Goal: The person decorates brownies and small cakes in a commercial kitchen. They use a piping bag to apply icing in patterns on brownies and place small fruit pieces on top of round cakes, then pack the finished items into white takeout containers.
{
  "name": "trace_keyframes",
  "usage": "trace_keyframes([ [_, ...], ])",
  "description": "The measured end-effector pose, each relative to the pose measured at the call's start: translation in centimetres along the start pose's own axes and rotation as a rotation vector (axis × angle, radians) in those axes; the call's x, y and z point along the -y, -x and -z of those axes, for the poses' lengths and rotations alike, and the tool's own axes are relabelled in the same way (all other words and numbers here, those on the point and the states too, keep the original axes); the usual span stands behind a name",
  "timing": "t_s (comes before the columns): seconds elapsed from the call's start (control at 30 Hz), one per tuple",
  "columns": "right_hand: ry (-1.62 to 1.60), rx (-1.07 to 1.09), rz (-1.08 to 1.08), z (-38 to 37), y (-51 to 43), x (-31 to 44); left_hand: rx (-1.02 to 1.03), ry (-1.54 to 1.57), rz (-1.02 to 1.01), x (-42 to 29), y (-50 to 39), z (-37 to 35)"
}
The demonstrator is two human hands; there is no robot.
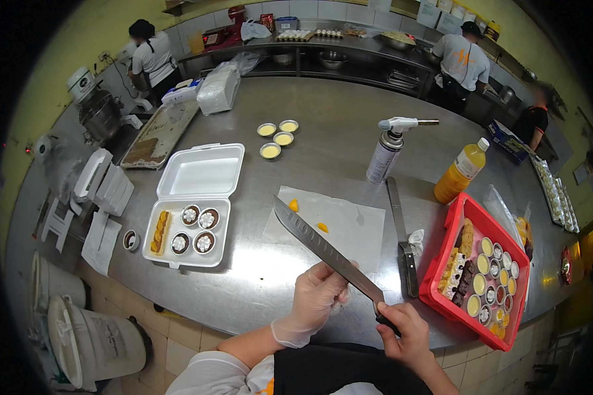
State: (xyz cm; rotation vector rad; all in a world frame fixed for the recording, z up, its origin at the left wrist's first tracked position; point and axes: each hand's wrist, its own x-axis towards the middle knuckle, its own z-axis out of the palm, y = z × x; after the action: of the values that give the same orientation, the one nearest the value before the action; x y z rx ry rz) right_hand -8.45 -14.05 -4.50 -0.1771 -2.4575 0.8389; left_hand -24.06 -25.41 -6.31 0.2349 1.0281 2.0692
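My right hand (pixel 404 330) grips the black handle of a long knife (pixel 321 244), its blade slanting up and left over a sheet of white paper (pixel 345 217). In a clear plastic glove, my left hand (pixel 318 296) is at the blade's middle, fingers curled; whether it pinches the blade or only touches it I cannot tell. Small orange fruit pieces (pixel 323 227) lie on the paper. Left of it, an open white foam box (pixel 188 197) holds several dessert cups (pixel 208 218) with white topping and a fruit-topped pastry bar (pixel 160 232).
Several yellow-filled foil cups (pixel 283 138) stand beyond the paper. To the right are a blowtorch (pixel 385 153), a long spatula (pixel 400 222), a bottle of orange liquid (pixel 460 172) and a red crate (pixel 437 252) of desserts. A tray (pixel 178 123) lies back left. Other people stand further off.
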Motion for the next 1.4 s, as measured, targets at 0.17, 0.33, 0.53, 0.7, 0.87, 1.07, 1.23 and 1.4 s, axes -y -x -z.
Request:
trace_keyframes([
  [0.17, -0.022, 0.025, -0.036, 0.2, 0.3, 0.0, 0.034, 0.006, 0.007, 0.1, 0.0, 0.3],
  [0.33, -0.597, 0.026, -0.395, 0.1, 1.2, -0.5, 0.114, -0.019, 0.096, -0.6, 0.3, 0.8],
  [0.53, -0.659, -0.014, -0.418, 0.3, 1.7, -0.7, 0.154, -0.042, 0.032, -0.9, 0.6, 0.6],
  [0.7, -0.148, -0.028, -0.378, -1.4, 0.8, -2.8, 0.127, -0.037, 0.038, -0.8, 0.6, 0.6],
  [0.87, 0.205, 0.155, -0.528, -5.3, 1.4, -6.2, 0.127, -0.050, 0.082, -1.0, 0.6, 0.9],
  [1.07, 0.354, 0.120, -0.525, -6.6, 2.4, -8.2, 0.115, -0.077, 0.069, -0.9, 0.9, 1.0],
  [1.23, 0.353, 0.140, -0.556, -6.3, 2.8, -8.6, 0.103, -0.073, 0.052, -0.9, 0.9, 0.8],
  [1.4, 0.358, 0.133, -0.560, -6.2, 3.4, -8.8, 0.153, -0.042, 0.020, -0.9, 0.9, 0.8],
])
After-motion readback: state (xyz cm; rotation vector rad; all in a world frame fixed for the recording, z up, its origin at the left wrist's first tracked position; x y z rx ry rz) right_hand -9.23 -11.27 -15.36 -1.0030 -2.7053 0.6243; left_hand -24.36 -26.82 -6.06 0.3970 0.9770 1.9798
